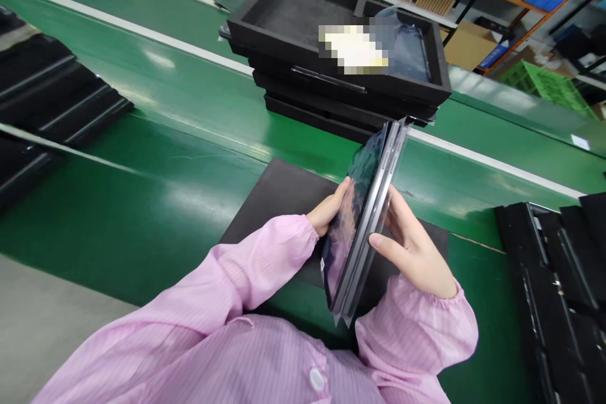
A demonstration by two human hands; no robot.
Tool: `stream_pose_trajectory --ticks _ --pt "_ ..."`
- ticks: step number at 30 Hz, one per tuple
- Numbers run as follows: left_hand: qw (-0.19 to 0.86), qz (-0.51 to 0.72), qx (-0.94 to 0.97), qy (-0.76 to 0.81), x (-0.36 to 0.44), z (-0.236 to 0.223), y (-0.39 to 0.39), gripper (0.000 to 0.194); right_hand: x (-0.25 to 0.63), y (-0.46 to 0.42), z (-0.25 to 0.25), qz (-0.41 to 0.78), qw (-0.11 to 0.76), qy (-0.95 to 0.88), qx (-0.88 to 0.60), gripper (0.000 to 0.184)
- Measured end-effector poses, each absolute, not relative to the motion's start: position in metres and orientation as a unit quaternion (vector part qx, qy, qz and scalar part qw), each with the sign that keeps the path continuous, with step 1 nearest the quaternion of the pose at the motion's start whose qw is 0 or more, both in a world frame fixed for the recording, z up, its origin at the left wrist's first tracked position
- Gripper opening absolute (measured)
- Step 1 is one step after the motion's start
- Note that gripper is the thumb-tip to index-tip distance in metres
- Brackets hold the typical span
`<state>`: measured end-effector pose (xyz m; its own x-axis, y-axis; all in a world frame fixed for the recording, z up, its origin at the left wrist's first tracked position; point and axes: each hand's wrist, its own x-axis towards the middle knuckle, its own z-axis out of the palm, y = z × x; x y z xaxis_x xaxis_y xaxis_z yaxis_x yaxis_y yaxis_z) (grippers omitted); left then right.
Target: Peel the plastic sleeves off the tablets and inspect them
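Pair of slim devices [367, 221] in clear film is up on edge, tilted, right of centre in the frame, above the black mat [279, 202]. L hand [331, 207] grips it from the glossy-face side; R hand [414, 246] clasps the other side, thumb on the edge. To do this well: light, even pressure w/ both hands, thumbs off the glass where poss., both units squared up so one doesn't slide vs. the other; film looks slippery, so prob. best to stay low over the mat & clear of the foam tray stack [272, 44] at upper centre.

Hard to see: L fingertips mostly hidden, R fingers partly behind the unit; far face not visible; patch on top tray pixelated, can't ID; black trays [553, 278] at lower right cut off by frame edge
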<state>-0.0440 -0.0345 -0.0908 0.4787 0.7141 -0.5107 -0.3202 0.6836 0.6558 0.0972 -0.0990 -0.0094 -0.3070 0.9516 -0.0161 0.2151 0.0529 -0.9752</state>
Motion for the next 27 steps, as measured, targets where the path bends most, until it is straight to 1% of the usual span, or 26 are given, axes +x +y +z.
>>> stream_pose_trajectory --ticks 5,9,13,17,22,27 --pt "0.814 0.302 0.254 0.426 -0.041 -0.1 -0.033 0.07 0.102 -0.107 -0.005 0.483 0.347 -0.65 -0.474 0.082" --pt "0.809 0.316 0.269 0.418 -0.04 -0.108 -0.035 0.073 0.102 -0.117 0.002 0.442 0.321 -0.687 -0.478 0.085" --pt "0.809 0.325 0.287 0.397 -0.043 -0.105 -0.038 0.074 0.097 -0.124 0.01 0.381 0.292 -0.716 -0.507 0.087" --pt "0.799 0.332 0.314 0.392 -0.045 -0.099 -0.041 0.078 0.092 -0.129 0.016 0.339 0.293 -0.738 -0.504 0.082" --pt "0.796 0.329 0.319 0.395 -0.045 -0.097 -0.041 0.083 0.094 -0.129 0.018 0.324 0.285 -0.753 -0.496 0.081" --pt "0.804 0.319 0.301 0.402 -0.043 -0.097 -0.039 0.075 0.103 -0.12 0.011 0.362 0.279 -0.736 -0.499 0.082"
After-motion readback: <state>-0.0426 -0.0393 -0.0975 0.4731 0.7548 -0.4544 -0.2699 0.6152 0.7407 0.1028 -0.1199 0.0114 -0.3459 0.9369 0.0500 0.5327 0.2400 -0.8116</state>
